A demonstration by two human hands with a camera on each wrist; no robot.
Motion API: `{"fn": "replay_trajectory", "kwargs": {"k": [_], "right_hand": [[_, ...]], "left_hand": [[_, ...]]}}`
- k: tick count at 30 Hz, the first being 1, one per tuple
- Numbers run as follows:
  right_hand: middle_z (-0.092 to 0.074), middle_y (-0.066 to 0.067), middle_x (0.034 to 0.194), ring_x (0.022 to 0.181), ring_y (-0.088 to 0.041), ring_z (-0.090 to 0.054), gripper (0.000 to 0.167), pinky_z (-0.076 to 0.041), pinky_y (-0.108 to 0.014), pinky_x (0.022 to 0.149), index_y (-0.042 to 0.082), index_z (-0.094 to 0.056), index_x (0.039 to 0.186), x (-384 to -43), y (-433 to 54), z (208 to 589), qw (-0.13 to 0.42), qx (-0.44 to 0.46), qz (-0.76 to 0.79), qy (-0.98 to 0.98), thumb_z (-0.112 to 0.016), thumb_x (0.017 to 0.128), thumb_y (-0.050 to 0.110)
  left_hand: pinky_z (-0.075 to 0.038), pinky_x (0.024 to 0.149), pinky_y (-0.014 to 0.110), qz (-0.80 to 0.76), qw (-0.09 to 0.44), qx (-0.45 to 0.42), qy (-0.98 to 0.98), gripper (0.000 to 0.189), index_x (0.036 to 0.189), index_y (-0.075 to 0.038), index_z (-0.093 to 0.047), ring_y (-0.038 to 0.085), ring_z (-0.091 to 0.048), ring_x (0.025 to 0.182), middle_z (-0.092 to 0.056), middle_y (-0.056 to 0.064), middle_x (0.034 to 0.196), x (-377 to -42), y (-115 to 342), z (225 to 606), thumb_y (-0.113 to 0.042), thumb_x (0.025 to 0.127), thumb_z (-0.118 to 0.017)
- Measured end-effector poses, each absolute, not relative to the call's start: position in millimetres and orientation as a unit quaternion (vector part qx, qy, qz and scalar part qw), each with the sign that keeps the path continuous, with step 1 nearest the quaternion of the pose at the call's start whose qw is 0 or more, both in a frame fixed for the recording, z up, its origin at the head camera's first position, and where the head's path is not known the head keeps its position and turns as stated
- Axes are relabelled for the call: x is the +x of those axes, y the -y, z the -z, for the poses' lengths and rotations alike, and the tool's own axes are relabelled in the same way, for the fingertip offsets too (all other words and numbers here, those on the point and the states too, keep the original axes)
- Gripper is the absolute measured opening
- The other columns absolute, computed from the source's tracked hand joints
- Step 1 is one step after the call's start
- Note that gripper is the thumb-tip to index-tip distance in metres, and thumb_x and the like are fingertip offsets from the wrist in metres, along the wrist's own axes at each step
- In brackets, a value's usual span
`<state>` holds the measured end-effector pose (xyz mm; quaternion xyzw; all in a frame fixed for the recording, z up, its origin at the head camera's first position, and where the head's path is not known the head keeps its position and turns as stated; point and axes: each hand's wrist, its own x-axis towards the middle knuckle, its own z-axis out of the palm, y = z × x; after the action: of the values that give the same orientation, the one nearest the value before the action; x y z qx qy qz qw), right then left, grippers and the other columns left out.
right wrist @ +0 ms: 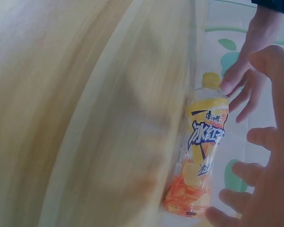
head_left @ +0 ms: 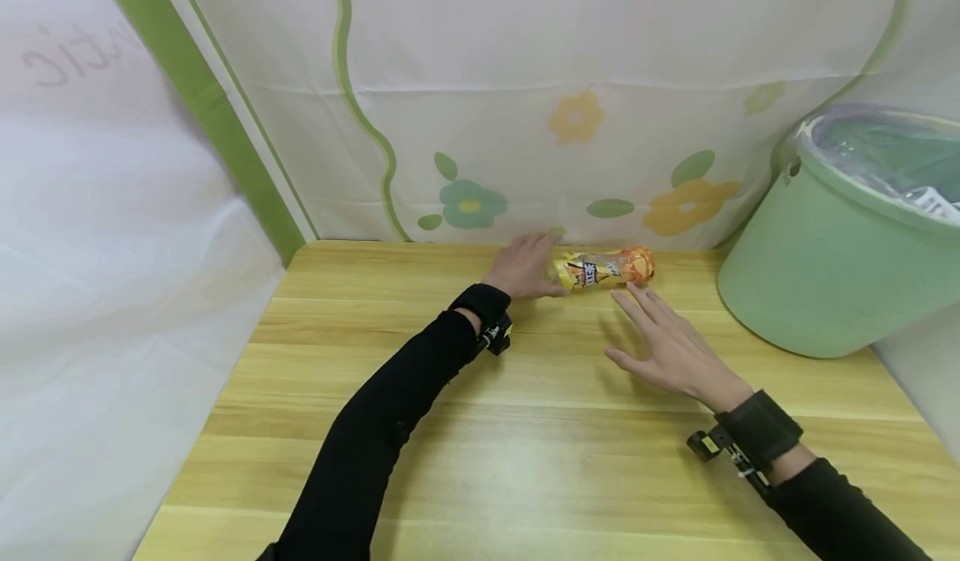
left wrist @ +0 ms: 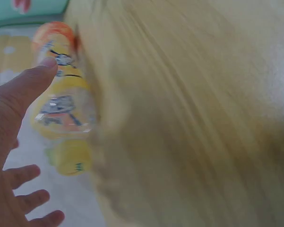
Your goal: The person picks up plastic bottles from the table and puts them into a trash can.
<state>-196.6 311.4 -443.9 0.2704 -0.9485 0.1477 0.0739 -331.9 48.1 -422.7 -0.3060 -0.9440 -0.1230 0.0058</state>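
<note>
A clear plastic drink bottle [head_left: 600, 269] with a yellow and orange label lies on its side along the back of the wooden table. Its yellow cap [right wrist: 211, 79] points left. At the cap end is my left hand [head_left: 525, 267], thumb and fingers spread; whether it touches the bottle, I cannot tell. In the left wrist view the thumb overlaps the label side of the bottle [left wrist: 59, 113]. My right hand [head_left: 667, 344] hovers in front of the bottle's orange base, fingers extended and spread, holding nothing. Both wrists wear black straps with small cameras.
A light green bin [head_left: 832, 252] with a clear plastic liner stands at the right of the table [head_left: 525, 461]; something white lies inside. Behind the table hangs a white cloth [head_left: 480, 127] with flowers, and another white sheet [head_left: 112, 294] hangs at left.
</note>
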Motion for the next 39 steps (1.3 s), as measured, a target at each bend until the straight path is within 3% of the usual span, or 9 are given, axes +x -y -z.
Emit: {"fn": "replay_trajectory", "kwargs": {"k": [5,11,16,23,31,39], "right_hand": [[-0.022,-0.027,0.162,0.145,-0.051,-0.023,0.088,-0.026,-0.071,0.107,0.01,-0.027,0.162,-196,-312,444,0.076,0.272,-0.148,0.948,-0.067,0.095,0.051],[-0.021,-0.026,0.162,0.145,-0.049,-0.022,0.088,-0.026,-0.071,0.107,0.011,-0.026,0.162,-195,-312,445,0.074,0.27,-0.149,0.948,-0.066,0.096,0.052],[-0.023,-0.027,0.162,0.145,-0.05,-0.023,0.088,-0.027,-0.071,0.108,0.01,-0.027,0.162,-195,-312,445,0.079,0.274,-0.153,0.946,-0.067,0.095,0.051],[-0.023,-0.029,0.16,0.143,-0.053,-0.023,0.089,-0.026,-0.071,0.108,0.01,-0.024,0.162,-194,-314,442,0.073,0.269,-0.158,0.947,-0.068,0.096,0.049],[-0.018,-0.024,0.164,0.146,-0.05,-0.018,0.093,-0.023,-0.071,0.109,0.012,-0.02,0.164,-193,-317,432,0.068,0.246,-0.16,0.954,-0.068,0.095,0.051],[-0.022,-0.024,0.163,0.146,-0.05,-0.02,0.093,-0.022,-0.07,0.11,0.021,-0.017,0.165,-195,-321,423,0.08,0.236,-0.168,0.954,-0.069,0.094,0.049]], "left_hand": [[-0.04,0.108,0.052,0.116,-0.008,-0.281,0.953,0.106,0.164,-0.02,-0.021,0.035,-0.036,0.142,-0.033,0.012,0.16,-337,-56,439,-0.059,0.083,-0.079],[-0.05,0.096,0.048,0.096,0.016,-0.285,0.953,0.086,0.161,-0.024,-0.03,0.033,-0.053,0.127,-0.049,0.012,0.148,-336,-57,457,-0.053,0.092,-0.072],[-0.05,0.095,0.047,0.113,0.033,-0.296,0.948,0.08,0.159,-0.022,-0.034,0.031,-0.055,0.123,-0.053,0.012,0.142,-336,-54,458,-0.046,0.094,-0.072],[-0.054,0.089,0.043,0.172,0.011,-0.31,0.935,0.081,0.159,-0.019,-0.034,0.03,-0.055,0.123,-0.052,0.016,0.143,-333,-42,459,-0.035,0.093,-0.077],[-0.053,0.089,0.041,0.212,0.007,-0.312,0.926,0.079,0.157,-0.014,-0.037,0.03,-0.055,0.121,-0.051,0.016,0.142,-329,-18,454,-0.023,0.091,-0.08],[-0.053,0.092,0.042,0.225,0.029,-0.329,0.917,0.078,0.155,-0.012,-0.041,0.031,-0.049,0.129,-0.048,0.015,0.147,-321,-2,440,-0.017,0.089,-0.082]]}}
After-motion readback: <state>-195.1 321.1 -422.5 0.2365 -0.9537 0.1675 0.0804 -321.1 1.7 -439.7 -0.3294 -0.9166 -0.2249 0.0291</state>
